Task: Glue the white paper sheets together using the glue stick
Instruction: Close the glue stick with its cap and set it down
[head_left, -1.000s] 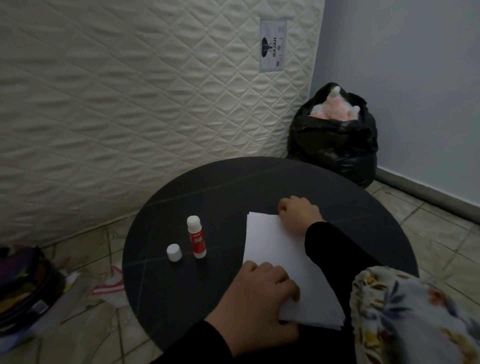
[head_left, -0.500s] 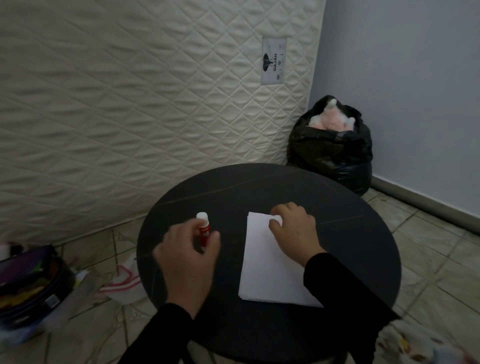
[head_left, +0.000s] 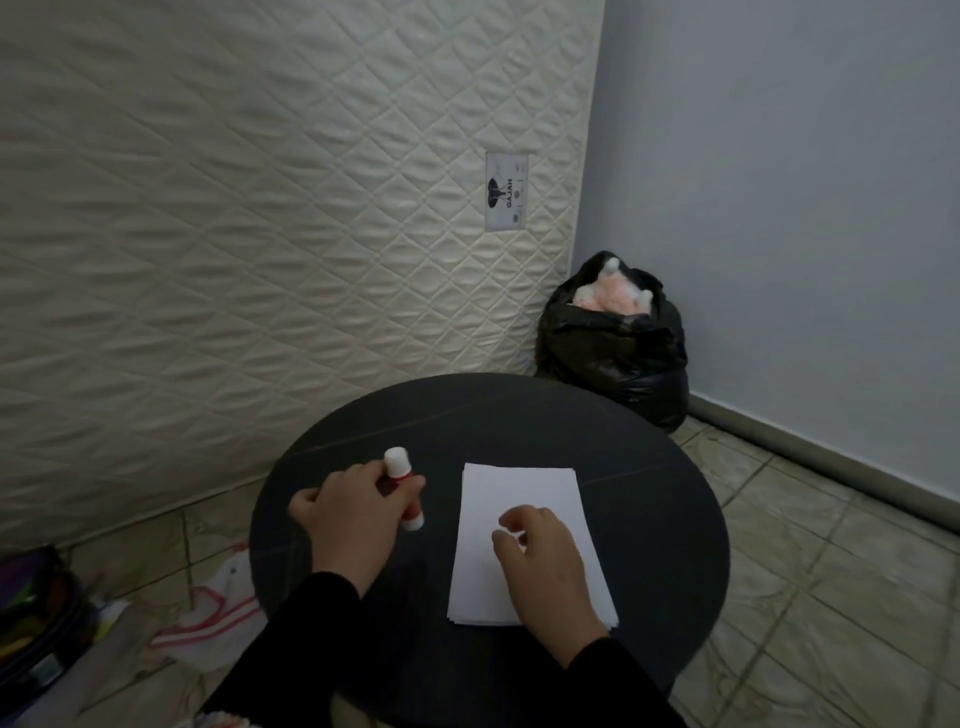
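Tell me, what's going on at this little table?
A person is getting ready to glue paper. The left hand grips a glue stick just above the round black table; its white tip shows, so it looks uncapped. The right hand rests, fingers loosely curled, on a small stack of white sheets lying flat on the table. No glue on the paper that I can see yet.

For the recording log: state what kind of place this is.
Probably a room in a home, perhaps a spare or storage corner: a quilted mattress leans upright against the wall, a stuffed black bag sits on the tiled floor, and a small round table serves as the desk.
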